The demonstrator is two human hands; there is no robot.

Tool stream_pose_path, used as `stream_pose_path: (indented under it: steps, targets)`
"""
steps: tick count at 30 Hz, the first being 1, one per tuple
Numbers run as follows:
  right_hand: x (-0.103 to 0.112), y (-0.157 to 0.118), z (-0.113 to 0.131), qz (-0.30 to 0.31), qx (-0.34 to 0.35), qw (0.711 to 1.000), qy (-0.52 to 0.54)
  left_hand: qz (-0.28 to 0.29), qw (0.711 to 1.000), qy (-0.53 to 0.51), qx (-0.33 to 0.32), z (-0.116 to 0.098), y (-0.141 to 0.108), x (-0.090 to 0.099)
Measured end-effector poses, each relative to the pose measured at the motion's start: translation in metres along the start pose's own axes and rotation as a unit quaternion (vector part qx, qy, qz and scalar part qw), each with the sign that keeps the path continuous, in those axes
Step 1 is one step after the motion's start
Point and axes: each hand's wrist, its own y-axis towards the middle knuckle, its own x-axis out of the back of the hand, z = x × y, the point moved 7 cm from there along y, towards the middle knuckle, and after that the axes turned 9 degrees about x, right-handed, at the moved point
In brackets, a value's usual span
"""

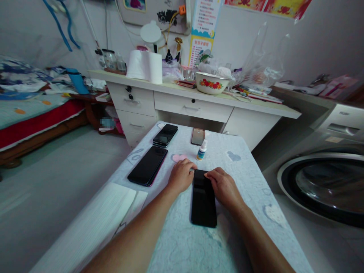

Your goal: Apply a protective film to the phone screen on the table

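A smartphone [204, 201] with a dark, glossy screen lies face up on the cloth-covered table in front of me. My left hand [182, 175] is at its top left corner, fingers curled closed; a small pale bit shows at the fingertips, too small to name. At the top right corner, the closed fingers of my right hand [223, 184] press on the phone's edge and screen. Just beyond the hands stands a small white-capped bottle [201, 150] with a blue and yellow label.
To the left lie a large black phone [148, 165] and a stack of phones [165, 135]. Another phone [198, 136] lies at the back. White paper [93, 223] covers the left edge. Behind is a desk [176, 89] with a floral bowl [212, 84]; a washing machine [327, 159] stands right.
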Motion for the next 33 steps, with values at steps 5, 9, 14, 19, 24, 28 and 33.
stream_pose_path:
  steps: [5,9,14,19,24,28,33]
  targets:
    - [0.002,0.001,-0.002,-0.020,-0.017,1.000,-0.007,0.006,1.000,-0.002,0.006,0.000,0.001,0.000]
    - [0.003,-0.001,-0.007,-0.020,-0.044,0.999,-0.023,0.008,1.000,0.001,0.009,-0.001,0.001,0.000]
    - [0.002,-0.001,-0.006,-0.018,-0.023,1.000,-0.010,0.005,1.000,0.004,0.004,-0.002,0.000,0.000]
    - [0.006,-0.002,-0.005,-0.011,-0.004,1.000,0.016,0.000,1.000,0.003,-0.001,0.001,0.000,-0.002]
    - [0.006,-0.003,-0.007,0.030,0.006,0.999,0.027,0.001,1.000,0.001,-0.004,0.000,0.000,-0.002]
    - [0.004,-0.003,-0.011,0.043,-0.013,0.999,0.016,0.002,1.000,0.000,0.000,0.001,0.000,-0.002]
    - [0.005,-0.003,-0.014,0.028,-0.035,0.999,0.008,0.005,1.000,0.004,-0.001,0.000,0.000,-0.003]
